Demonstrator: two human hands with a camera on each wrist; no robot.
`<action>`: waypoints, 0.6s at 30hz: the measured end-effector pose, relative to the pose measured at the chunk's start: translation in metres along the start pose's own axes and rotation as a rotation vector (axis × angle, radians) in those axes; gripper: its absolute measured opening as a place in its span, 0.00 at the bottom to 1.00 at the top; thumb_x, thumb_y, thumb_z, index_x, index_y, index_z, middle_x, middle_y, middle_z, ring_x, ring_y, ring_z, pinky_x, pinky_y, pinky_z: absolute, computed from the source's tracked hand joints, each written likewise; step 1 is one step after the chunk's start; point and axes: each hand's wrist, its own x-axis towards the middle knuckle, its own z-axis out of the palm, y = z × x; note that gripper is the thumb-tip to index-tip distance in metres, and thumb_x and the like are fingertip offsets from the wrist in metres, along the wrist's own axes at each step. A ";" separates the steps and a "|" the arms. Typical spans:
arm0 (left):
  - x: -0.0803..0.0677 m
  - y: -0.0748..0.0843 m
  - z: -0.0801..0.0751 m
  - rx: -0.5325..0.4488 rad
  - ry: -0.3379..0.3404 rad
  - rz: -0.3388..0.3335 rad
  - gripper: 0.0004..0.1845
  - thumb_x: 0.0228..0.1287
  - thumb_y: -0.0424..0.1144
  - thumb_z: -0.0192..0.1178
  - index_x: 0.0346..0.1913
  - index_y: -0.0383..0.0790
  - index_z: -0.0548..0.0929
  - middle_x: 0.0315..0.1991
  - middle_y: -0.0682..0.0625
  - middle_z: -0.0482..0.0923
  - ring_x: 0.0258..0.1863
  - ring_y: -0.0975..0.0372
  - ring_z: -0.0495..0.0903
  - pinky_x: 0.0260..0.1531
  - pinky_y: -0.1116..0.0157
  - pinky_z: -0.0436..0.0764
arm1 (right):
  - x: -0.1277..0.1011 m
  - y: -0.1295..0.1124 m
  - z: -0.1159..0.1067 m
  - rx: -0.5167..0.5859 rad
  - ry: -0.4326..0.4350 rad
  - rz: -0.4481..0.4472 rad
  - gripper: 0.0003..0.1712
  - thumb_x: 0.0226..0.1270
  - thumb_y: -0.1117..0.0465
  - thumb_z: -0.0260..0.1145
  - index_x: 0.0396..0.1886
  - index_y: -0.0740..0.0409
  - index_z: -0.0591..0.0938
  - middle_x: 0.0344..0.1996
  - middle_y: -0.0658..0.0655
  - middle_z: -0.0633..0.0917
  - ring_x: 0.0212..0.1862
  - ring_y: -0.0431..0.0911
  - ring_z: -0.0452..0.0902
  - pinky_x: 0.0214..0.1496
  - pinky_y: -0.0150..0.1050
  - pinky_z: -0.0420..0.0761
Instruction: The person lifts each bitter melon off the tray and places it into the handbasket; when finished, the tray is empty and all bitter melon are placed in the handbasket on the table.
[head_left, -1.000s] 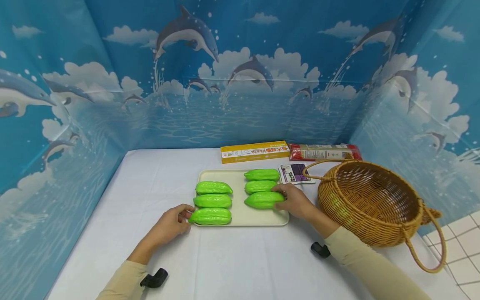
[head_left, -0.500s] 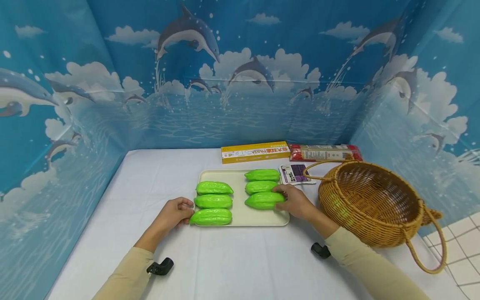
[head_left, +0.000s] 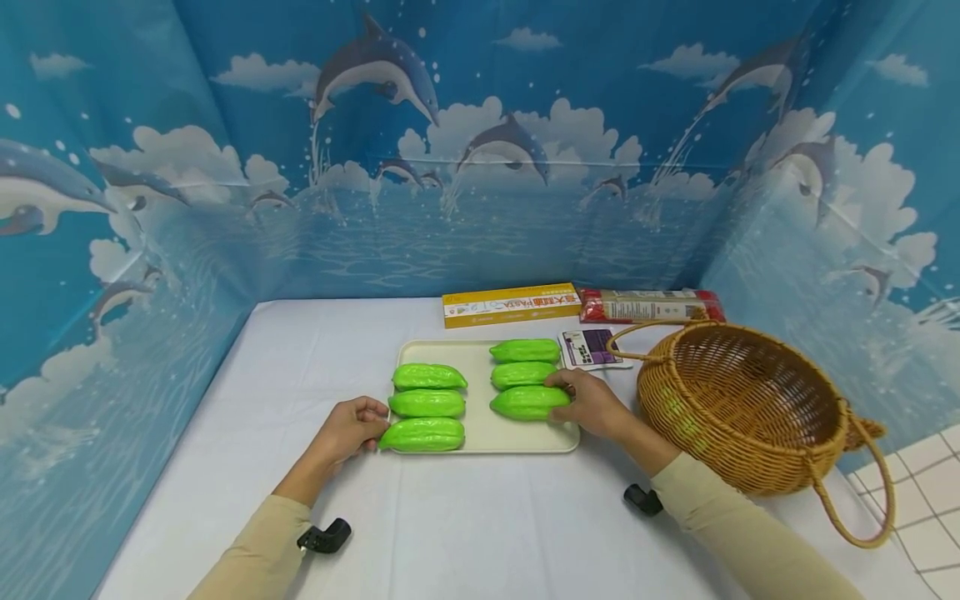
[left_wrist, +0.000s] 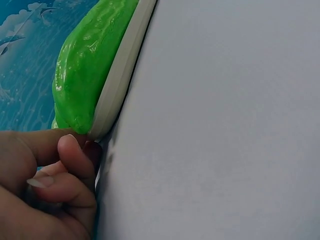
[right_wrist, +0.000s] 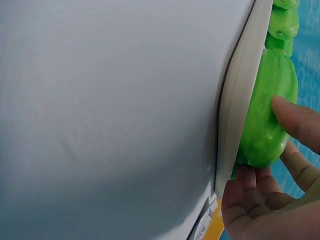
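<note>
A cream tray (head_left: 480, 433) lies on the white tabletop. On it several bright green, ridged bitter melons sit in two columns, with glossy skins. My right hand (head_left: 588, 402) holds the nearest melon of the right column (head_left: 525, 403) by its right end; in the right wrist view the thumb (right_wrist: 297, 120) presses its side and the fingers curl under its end. At the tray's left edge, my left hand (head_left: 347, 432) pinches the rim beside the nearest left melon (head_left: 423, 434). The left wrist view shows its fingers curled by that melon's tip (left_wrist: 80, 95).
A wicker basket (head_left: 675, 417) with looped handles stands at the right. Behind the tray lie a yellow pasta box (head_left: 510, 306), a red noodle packet (head_left: 648, 306) and a purple-and-white packet (head_left: 591, 347). A dolphin-print curtain (head_left: 480, 225) surrounds the table.
My left hand has shifted slightly upward along the tray's left edge, its forearm swinging right. The right hand and the melons stay in place.
</note>
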 end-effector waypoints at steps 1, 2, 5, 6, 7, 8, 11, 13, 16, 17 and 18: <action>0.000 0.000 0.000 -0.001 0.000 0.001 0.12 0.66 0.30 0.65 0.51 0.34 0.81 0.32 0.48 0.80 0.20 0.63 0.75 0.16 0.69 0.67 | 0.000 0.000 0.000 0.002 -0.002 0.003 0.27 0.57 0.65 0.79 0.57 0.60 0.82 0.53 0.61 0.81 0.52 0.54 0.77 0.54 0.50 0.79; 0.000 0.000 0.000 -0.003 0.001 0.002 0.12 0.66 0.30 0.65 0.51 0.34 0.81 0.32 0.48 0.80 0.20 0.63 0.75 0.16 0.69 0.67 | 0.000 0.000 0.000 0.004 -0.003 0.008 0.27 0.56 0.65 0.79 0.57 0.60 0.82 0.53 0.61 0.81 0.52 0.53 0.77 0.55 0.50 0.79; 0.000 0.000 0.001 -0.006 0.004 0.007 0.12 0.66 0.30 0.65 0.50 0.33 0.81 0.32 0.48 0.79 0.20 0.63 0.75 0.16 0.69 0.67 | -0.001 0.000 0.000 0.010 -0.003 0.011 0.28 0.57 0.64 0.79 0.57 0.60 0.81 0.53 0.60 0.81 0.53 0.53 0.77 0.55 0.50 0.78; -0.001 0.000 0.002 -0.009 0.006 0.008 0.12 0.66 0.29 0.65 0.50 0.33 0.80 0.32 0.48 0.79 0.20 0.63 0.75 0.15 0.69 0.67 | -0.001 0.000 0.000 0.011 -0.001 0.011 0.28 0.57 0.64 0.79 0.57 0.60 0.81 0.53 0.60 0.82 0.53 0.53 0.77 0.55 0.50 0.78; -0.001 0.000 0.002 -0.011 0.007 0.008 0.12 0.66 0.29 0.65 0.50 0.33 0.80 0.32 0.48 0.79 0.20 0.63 0.75 0.15 0.69 0.66 | -0.002 0.000 0.000 0.013 0.003 0.011 0.27 0.57 0.64 0.79 0.57 0.60 0.81 0.53 0.60 0.82 0.53 0.53 0.77 0.56 0.50 0.78; -0.001 0.001 0.002 -0.015 0.007 0.007 0.12 0.66 0.29 0.65 0.50 0.33 0.80 0.32 0.48 0.79 0.20 0.63 0.75 0.15 0.70 0.66 | -0.002 0.001 0.000 0.015 0.008 0.010 0.27 0.57 0.64 0.79 0.57 0.60 0.81 0.52 0.60 0.82 0.53 0.53 0.77 0.56 0.50 0.77; -0.003 0.001 0.004 -0.023 0.011 0.008 0.12 0.66 0.29 0.64 0.51 0.33 0.80 0.32 0.48 0.80 0.20 0.63 0.74 0.15 0.70 0.66 | -0.004 0.000 -0.001 0.031 0.014 0.000 0.26 0.57 0.64 0.78 0.56 0.61 0.81 0.50 0.59 0.83 0.52 0.53 0.77 0.55 0.50 0.77; -0.004 0.001 0.004 -0.027 0.014 0.007 0.12 0.66 0.29 0.64 0.51 0.33 0.80 0.33 0.48 0.80 0.20 0.63 0.74 0.15 0.70 0.66 | -0.007 -0.001 -0.003 0.048 0.016 -0.004 0.26 0.58 0.64 0.78 0.56 0.61 0.81 0.49 0.59 0.83 0.51 0.53 0.77 0.54 0.50 0.77; -0.005 0.000 0.004 -0.039 0.020 0.008 0.12 0.67 0.28 0.64 0.51 0.33 0.80 0.33 0.48 0.79 0.20 0.63 0.74 0.15 0.71 0.66 | -0.009 -0.005 -0.005 0.073 0.014 -0.014 0.26 0.58 0.64 0.78 0.56 0.62 0.81 0.48 0.59 0.83 0.51 0.53 0.78 0.54 0.50 0.78; -0.005 -0.001 0.004 -0.043 0.021 0.008 0.12 0.67 0.28 0.63 0.51 0.33 0.80 0.33 0.48 0.79 0.20 0.63 0.74 0.15 0.70 0.66 | -0.010 -0.006 -0.006 0.080 0.015 -0.017 0.26 0.58 0.64 0.78 0.56 0.62 0.81 0.48 0.59 0.83 0.51 0.53 0.78 0.54 0.50 0.78; -0.005 -0.001 0.004 -0.047 0.024 0.008 0.12 0.67 0.28 0.63 0.51 0.33 0.80 0.33 0.48 0.79 0.20 0.63 0.74 0.15 0.70 0.66 | -0.011 -0.007 -0.006 0.082 0.015 -0.023 0.26 0.58 0.63 0.78 0.56 0.62 0.81 0.49 0.59 0.83 0.52 0.53 0.78 0.55 0.50 0.78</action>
